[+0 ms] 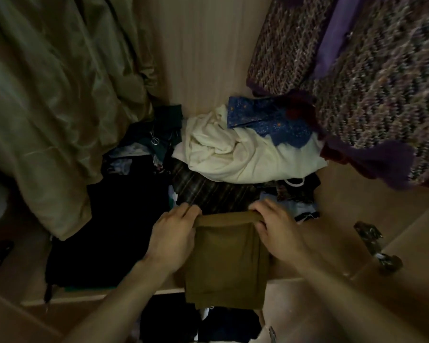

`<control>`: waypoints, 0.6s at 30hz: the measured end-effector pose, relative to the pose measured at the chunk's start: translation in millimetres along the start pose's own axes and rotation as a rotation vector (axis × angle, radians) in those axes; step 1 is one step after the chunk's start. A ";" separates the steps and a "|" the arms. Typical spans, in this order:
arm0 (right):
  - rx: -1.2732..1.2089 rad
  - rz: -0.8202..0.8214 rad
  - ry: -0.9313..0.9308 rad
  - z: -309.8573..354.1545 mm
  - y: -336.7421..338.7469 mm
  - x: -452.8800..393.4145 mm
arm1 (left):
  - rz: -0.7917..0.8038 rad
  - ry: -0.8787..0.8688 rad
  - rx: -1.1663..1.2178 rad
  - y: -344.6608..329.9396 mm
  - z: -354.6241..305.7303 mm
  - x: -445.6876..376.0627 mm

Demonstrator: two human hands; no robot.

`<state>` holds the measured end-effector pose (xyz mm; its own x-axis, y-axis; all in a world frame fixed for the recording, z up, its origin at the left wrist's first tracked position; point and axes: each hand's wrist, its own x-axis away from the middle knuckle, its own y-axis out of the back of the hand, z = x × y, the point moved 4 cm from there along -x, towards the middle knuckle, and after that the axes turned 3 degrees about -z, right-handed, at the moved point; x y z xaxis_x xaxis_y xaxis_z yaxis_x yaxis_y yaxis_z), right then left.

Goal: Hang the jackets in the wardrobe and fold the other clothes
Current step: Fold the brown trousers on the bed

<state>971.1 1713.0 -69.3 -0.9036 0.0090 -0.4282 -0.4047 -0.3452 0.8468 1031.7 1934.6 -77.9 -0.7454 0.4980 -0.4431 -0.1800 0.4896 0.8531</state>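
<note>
A folded brown garment [227,261] lies at the front of the wardrobe shelf [337,184], its near end hanging over the shelf edge. My left hand [175,233] grips its far left corner, fingers curled over the fold. My right hand [278,227] grips the far right corner the same way. Behind the brown garment is a heap of clothes: a dark striped piece [216,194], a crumpled cream garment [243,154] and a blue patterned one [268,122]. An olive jacket [50,100] hangs at the left, a purple knitted garment [372,78] at the right.
A dark pile [124,224] fills the shelf's left side under the olive jacket. More dark clothes [196,323] lie on a lower level below the shelf edge. A metal door hinge [374,246] sticks out at the right. The wardrobe's pale back wall [203,50] is visible.
</note>
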 end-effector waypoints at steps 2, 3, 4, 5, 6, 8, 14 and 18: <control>-0.023 0.026 0.004 -9.5 -7.4 -13.4 | 0.019 0.004 -0.018 -8.2 5.6 -13.7; -0.039 0.033 0.000 -15.4 -11.1 -19.7 | 0.032 0.011 -0.023 -12.9 8.7 -20.9; -0.056 0.038 -0.010 -21.5 -15.2 -25.8 | 0.042 0.024 -0.025 -17.6 12.1 -28.1; -0.068 0.042 -0.021 -28.0 -20.2 -31.9 | 0.060 0.041 -0.023 -23.3 15.8 -35.2; -0.073 0.049 -0.031 -34.7 -25.7 -37.8 | 0.085 0.060 -0.023 -29.8 19.7 -42.2; -0.077 0.084 -0.058 -48.3 -37.5 -50.7 | 0.120 0.088 -0.023 -42.6 27.1 -57.5; 0.099 0.022 -0.126 -65.4 -57.5 -71.3 | 0.100 0.115 -0.265 -67.4 35.2 -85.9; 0.042 -0.021 -0.040 -49.3 -76.9 -47.7 | 0.010 -0.012 -0.198 -85.0 16.7 -60.3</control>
<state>1052.3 1692.9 -129.5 -0.8994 0.0536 -0.4338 -0.4284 -0.3046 0.8507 1102.7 1875.0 -128.2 -0.7400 0.5116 -0.4366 -0.2961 0.3350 0.8945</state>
